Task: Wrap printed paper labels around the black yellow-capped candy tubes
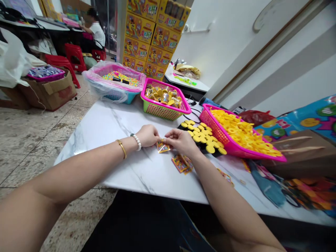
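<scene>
Head view: The left hand (147,135) and the right hand (183,141) meet above the white marbled table (123,171). The fingertips of both hands are closed on the upper edge of a small printed packet (163,147), one hand at each side. The packet is located between the hands, close to the tabletop; whether its lower edge touches the surface cannot be determined.

A small pile of similar packets (180,163) lies on the table just below the right hand, partly overlapping one another. Round yellow caps (201,134) are grouped on a dark base beyond the right wrist. Beside them, a tilted pink basket (215,126) contains yellow plastic pieces (233,127).

At the far edge of the table, a pink-and-green basket (163,111) contains yellow-capped clear containers (165,96). Left of it, a plastic-lined basket (97,82) contains small multicoloured pieces (123,77). Printed yellow cartons (140,31) are stacked behind. A person (97,34) sits at another table in the left background.
</scene>
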Available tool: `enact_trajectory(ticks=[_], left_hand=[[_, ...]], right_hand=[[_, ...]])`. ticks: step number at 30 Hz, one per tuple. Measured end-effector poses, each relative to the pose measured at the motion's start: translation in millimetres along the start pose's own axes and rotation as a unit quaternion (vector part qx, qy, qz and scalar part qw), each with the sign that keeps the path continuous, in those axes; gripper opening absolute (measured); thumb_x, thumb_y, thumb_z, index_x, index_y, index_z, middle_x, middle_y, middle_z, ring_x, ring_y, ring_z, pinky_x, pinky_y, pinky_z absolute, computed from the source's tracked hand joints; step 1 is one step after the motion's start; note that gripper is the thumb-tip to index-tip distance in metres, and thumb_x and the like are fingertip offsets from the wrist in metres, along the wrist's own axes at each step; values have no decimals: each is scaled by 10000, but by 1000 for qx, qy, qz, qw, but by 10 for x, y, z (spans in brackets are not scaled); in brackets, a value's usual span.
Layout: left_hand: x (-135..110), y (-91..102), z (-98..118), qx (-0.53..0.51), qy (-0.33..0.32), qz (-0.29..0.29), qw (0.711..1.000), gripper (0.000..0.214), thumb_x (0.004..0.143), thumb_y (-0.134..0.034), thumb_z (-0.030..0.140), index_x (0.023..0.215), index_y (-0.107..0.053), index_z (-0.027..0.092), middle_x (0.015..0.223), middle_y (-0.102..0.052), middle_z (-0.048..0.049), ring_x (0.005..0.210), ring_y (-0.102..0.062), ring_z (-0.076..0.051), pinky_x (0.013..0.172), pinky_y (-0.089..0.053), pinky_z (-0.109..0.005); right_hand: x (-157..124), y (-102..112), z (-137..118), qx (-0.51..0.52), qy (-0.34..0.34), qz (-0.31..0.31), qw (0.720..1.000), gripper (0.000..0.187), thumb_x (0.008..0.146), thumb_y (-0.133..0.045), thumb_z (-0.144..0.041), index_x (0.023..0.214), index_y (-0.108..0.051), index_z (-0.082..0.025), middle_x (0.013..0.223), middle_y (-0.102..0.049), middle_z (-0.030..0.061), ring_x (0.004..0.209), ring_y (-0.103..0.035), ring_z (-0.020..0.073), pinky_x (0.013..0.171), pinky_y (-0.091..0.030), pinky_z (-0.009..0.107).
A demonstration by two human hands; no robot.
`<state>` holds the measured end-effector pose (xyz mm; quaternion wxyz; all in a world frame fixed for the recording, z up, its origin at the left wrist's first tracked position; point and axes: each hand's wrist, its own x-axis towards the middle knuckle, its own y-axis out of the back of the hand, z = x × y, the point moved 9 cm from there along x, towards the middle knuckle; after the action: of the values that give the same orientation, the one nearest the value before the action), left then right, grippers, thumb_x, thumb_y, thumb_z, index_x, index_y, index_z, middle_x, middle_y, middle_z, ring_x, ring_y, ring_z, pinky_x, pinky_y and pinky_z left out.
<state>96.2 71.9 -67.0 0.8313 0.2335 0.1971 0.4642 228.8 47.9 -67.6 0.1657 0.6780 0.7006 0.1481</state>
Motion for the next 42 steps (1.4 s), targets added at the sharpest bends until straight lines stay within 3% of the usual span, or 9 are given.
enact_trajectory(ticks=[5,8,12,18,22,25,28,33,42], left_hand=[[-1,58,154,153,-77,34,985,188,810,-619,229,661,-711,160,691,-687,-66,674,-565,-172,632,-368,-251],[25,69,148,168,-79,42,982,226,863,-556,251,736,-716,154,751,-702,-73,683,-552,-166,620,-348,-251],[34,81,149,165,-85,57,981,336,915,-497,333,704,-690,157,693,-673,-56,628,-501,-149,576,-300,-252],[15,-19,138,177,-90,10,980,392,893,-543,370,564,-629,174,524,-576,-23,541,-440,-140,556,-271,-263],[1,43,135,184,-73,29,980,335,838,-613,346,547,-615,180,541,-588,-28,570,-480,-150,574,-298,-262],[-30,211,154,118,-61,114,985,275,808,-642,356,601,-615,176,620,-627,-28,616,-520,-144,589,-333,-243],[-93,330,173,-27,-64,181,981,312,855,-565,419,679,-630,170,634,-616,-10,563,-514,-116,561,-363,-225],[-164,318,213,-182,-69,189,962,362,858,-532,465,812,-701,148,644,-596,6,438,-446,-70,449,-342,-208],[-191,342,211,-223,-91,214,947,429,792,-594,533,752,-727,127,525,-553,20,394,-415,-70,412,-321,-217]], right_hand=[[-92,-71,61,-4,-21,-17,1000,270,691,-766,-431,765,-668,-191,540,-636,-16,401,-510,100,379,-402,224],[-109,-122,12,14,-22,-52,998,285,704,-749,-426,826,-655,-186,579,-637,-27,403,-461,78,376,-342,208],[-93,-122,-54,8,26,-56,998,271,756,-682,-438,694,-613,-183,536,-580,-39,455,-456,85,437,-344,214],[-52,126,-139,-152,115,60,980,294,805,-597,-364,573,-642,-189,592,-590,3,553,-487,119,507,-355,240],[-56,240,-119,-106,75,97,987,245,767,-632,-331,572,-638,-182,527,-568,-14,479,-444,98,468,-337,233],[-69,248,-27,24,5,98,995,244,742,-685,-393,647,-648,-170,503,-601,-18,375,-387,68,382,-300,215],[-79,242,-14,133,-4,107,985,348,716,-725,-483,623,-606,-169,517,-618,-5,348,-427,61,336,-324,198],[-68,187,-18,187,8,103,977,412,686,-754,-553,659,-614,-166,515,-597,-19,364,-472,65,314,-369,178],[-140,135,-146,186,41,97,977,429,696,-733,-574,700,-640,-156,534,-591,-23,387,-476,58,315,-352,160]])
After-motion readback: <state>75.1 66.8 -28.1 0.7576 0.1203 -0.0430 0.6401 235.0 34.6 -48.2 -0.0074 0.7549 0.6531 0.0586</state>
